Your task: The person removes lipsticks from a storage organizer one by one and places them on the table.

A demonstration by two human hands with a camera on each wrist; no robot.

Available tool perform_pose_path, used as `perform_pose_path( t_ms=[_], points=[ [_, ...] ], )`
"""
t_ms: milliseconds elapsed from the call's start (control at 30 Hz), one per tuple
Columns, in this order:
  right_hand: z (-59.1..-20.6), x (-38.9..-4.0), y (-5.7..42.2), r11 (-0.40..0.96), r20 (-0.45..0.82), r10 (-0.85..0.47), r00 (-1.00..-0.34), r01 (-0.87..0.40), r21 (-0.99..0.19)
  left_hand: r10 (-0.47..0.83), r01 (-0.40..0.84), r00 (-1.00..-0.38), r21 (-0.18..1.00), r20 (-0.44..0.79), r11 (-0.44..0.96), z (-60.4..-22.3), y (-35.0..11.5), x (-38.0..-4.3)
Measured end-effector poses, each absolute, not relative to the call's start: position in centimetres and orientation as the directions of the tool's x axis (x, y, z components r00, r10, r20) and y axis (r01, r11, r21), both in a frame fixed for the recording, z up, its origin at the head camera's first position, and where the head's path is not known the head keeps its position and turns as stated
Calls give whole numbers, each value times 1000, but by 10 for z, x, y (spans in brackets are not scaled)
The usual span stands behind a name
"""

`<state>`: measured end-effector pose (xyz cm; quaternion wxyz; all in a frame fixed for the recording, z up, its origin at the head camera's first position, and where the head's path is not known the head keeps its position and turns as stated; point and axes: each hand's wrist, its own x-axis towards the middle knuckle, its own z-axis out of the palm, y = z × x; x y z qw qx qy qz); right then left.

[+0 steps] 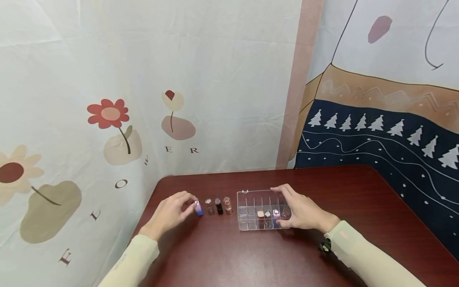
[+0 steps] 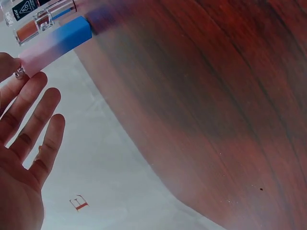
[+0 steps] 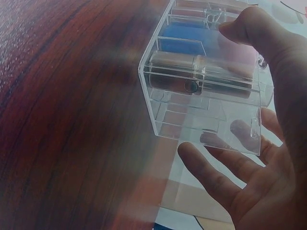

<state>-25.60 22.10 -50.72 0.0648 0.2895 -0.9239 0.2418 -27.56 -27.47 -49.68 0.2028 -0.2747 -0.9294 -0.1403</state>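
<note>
My left hand (image 1: 172, 212) pinches the top of a pink-and-blue lipstick tube (image 1: 199, 208) between thumb and fingertips, its other fingers spread in the left wrist view. The tube (image 2: 60, 44) stands upright at the left end of a row of lipsticks. My right hand (image 1: 303, 208) grips the right end of a clear divided organizer (image 1: 247, 230), thumb at the front and fingers round the back. Several lipsticks stand in its compartments, among them another pink-and-blue tube (image 1: 275, 217). In the right wrist view the thumb overlaps the organizer's wall (image 3: 240, 139) near that tube (image 3: 184, 40).
Between the left hand and the organizer stand a clear-capped tube (image 1: 209, 206), a black lipstick (image 1: 218, 206) and a clear-and-orange one (image 1: 227, 205). The dark red table (image 1: 222, 255) meets a printed cloth backdrop (image 1: 229, 99) at its far edge.
</note>
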Motion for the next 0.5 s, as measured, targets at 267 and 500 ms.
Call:
perform_pose_path(
  t_ms=[267, 500],
  points=[
    [-506, -255, 220, 722, 241, -498, -833, -552, -417, 444, 560, -769, 150, 460, 815, -499, -276, -280],
    [-504, -255, 220, 721, 228, -497, -838, -544, -429, 435, 551, -785, 178, 442, 815, -500, -273, -281]
  ],
)
